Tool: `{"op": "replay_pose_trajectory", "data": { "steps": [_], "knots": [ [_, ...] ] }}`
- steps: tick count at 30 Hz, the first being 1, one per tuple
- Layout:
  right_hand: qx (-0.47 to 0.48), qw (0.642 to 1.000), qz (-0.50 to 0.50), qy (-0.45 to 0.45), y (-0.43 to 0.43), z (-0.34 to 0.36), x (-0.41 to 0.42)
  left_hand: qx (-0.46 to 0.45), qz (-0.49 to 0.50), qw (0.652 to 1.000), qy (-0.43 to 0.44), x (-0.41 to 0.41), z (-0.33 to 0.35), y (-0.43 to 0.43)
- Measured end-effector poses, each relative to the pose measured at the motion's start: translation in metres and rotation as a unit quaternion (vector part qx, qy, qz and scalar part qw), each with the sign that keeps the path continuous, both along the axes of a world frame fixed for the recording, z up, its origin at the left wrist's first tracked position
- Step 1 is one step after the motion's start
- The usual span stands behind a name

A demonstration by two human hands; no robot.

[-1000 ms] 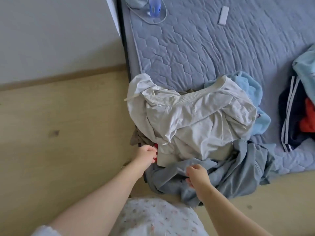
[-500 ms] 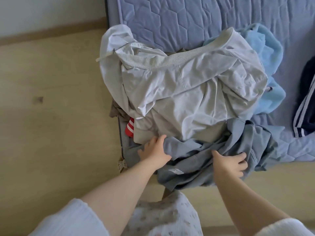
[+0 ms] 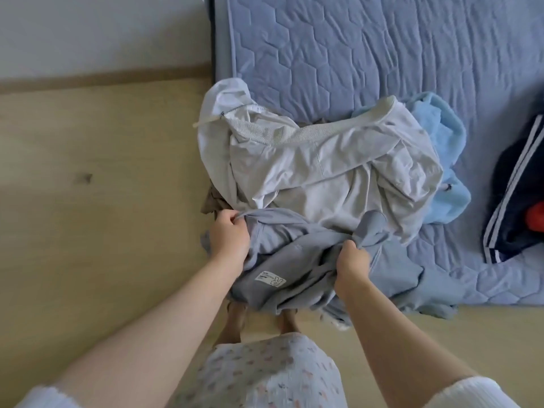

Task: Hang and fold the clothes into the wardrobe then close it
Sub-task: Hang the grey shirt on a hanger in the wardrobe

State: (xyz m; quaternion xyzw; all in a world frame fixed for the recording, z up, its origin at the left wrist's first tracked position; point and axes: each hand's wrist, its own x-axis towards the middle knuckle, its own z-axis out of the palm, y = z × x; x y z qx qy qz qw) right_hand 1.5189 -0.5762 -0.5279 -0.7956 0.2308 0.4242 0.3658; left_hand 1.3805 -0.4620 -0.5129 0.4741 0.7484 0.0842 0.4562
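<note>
Clothes sit heaped on the near corner of the bed, spilling over its edge toward the floor. Nearest, a grey top hangs off that edge, its white label facing up. The left hand pinches a fold at the top's upper left, fingers curled. The right hand is clenched round a bunch of the same top on its right side. Half a second ago both hands lay flatter on this top with fingers spread. Now each has closed on cloth, and the top is drawn up over the lower part of the white jacket. A red-striped piece seen then at the heap's left is out of sight. The jacket lies crumpled behind, ribbed band uppermost. A pale blue fleece shows from under its far right side. Well apart to the right lies a navy garment with white stripes.
</note>
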Motion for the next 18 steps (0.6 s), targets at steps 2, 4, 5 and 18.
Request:
{"op": "replay_pose_trajectory", "data": {
  "steps": [2, 4, 5, 18],
  "knots": [
    [0.042, 0.999, -0.006, 0.007, 0.023, 0.034, -0.002, 0.041, 0.037, 0.997, -0.047, -0.006, 0.037, 0.026],
    [0.083, 0.996, -0.008, 0.019, 0.043, 0.067, -0.006, 0.086, 0.05, 0.991, -0.085, -0.012, 0.076, 0.051],
    [0.108, 0.994, -0.008, 0.031, 0.052, 0.084, -0.01, 0.102, 0.046, 0.989, -0.096, -0.017, 0.093, 0.061],
    [0.326, 0.944, -0.036, 0.044, 0.107, 0.269, -0.03, 0.081, -0.3, 0.937, -0.158, -0.052, 0.216, 0.046]
  ]
}}
